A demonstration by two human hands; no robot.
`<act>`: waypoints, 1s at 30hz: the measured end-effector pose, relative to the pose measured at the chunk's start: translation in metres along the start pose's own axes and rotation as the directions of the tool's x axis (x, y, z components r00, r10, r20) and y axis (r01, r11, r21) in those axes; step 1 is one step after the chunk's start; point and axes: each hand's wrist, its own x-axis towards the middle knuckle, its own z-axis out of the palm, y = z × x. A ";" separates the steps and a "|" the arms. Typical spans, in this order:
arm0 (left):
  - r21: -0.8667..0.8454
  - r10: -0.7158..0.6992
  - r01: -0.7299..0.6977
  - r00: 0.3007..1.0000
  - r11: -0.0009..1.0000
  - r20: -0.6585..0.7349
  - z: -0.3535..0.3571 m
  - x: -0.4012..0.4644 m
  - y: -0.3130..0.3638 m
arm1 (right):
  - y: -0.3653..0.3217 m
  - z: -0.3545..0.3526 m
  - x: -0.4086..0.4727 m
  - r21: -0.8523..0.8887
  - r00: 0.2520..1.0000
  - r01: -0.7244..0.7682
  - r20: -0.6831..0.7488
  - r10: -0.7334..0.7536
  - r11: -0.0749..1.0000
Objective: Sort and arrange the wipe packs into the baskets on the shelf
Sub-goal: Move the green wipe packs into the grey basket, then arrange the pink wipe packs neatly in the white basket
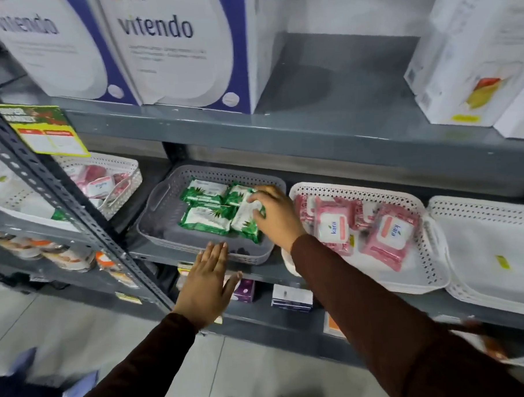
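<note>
Head view looks down on a grey shelf with a row of baskets on the tier below it. I have my right hand reaching into the grey basket, its fingers curled over the top of a green pack at the basket's right side; I cannot tell whether they grip it or only rest on it. Three more green packs lie flat beside it, filling the back and right of the basket, while the front left is bare. My left hand is flat, palm down, fingers straight and pressed together with the thumb spread, its fingertips at the front rim of the grey basket. Just to the right sits a white basket holding pink packs, several labelled "kara", lying in a loose overlapping row. Farther right is another white basket, showing only a white interior with a small yellow tag. On the left, behind the metal upright, a further white basket holds more pink packs. Large white boxes marked "vitendo" stand on the shelf above.
</note>
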 end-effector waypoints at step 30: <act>-0.097 0.489 -0.490 0.871 0.866 -0.036 0.053 0.041 0.182 | 0.149 -0.159 -0.119 -0.250 0.584 -0.791 -0.037 0.811 0.558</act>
